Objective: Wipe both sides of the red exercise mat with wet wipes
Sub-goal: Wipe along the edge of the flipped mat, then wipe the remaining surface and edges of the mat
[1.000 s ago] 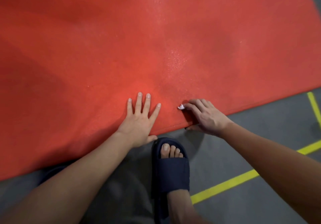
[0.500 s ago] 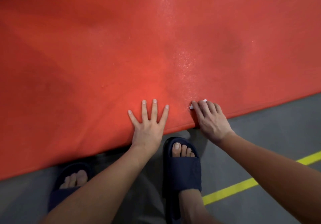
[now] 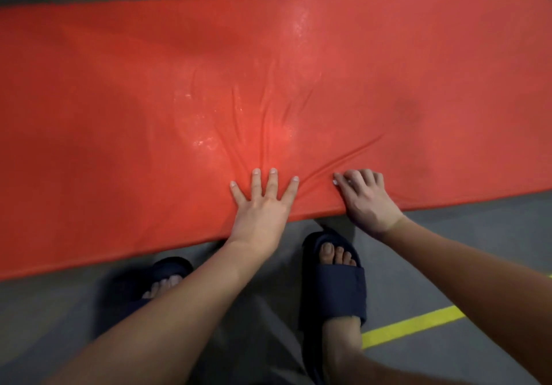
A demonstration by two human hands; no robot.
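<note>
Two hands are on the red mat (image 3: 119, 100), both at its near edge. The left hand (image 3: 263, 208) lies flat on the mat with its fingers straight and spread wide. It holds nothing and just presses down. The right hand (image 3: 369, 202) is just beside it on the same edge. Its fingers (image 3: 358, 175) are curled on top of the mat and its thumb is hidden below the edge. I cannot tell if it pinches the mat or a wet wipe. A tiny pale bit at one fingertip may be a wipe or only a nail.

The mat lies long and flat on the grey floor (image 3: 478, 250). Wrinkles (image 3: 268, 109) fan out across the mat from both hands, so I think the hands are dragging its soft top. Shiny wet spots (image 3: 203, 141) sit on the mat just past the left hand. This side looks partly wiped, and the under side is likely not done yet.

If the hands drag harder, the mat may bunch up or slide, and wiping over folds would miss dirt. The wet part may also be slippery under the flat hand.

A left slipper (image 3: 167, 277) and a right slipper (image 3: 331, 280), both dark blue, stand right by the mat's near edge. If the mat is flipped toward the person, the toes are in the way. Yellow lines (image 3: 415, 325) cross the floor on both sides of the mat
</note>
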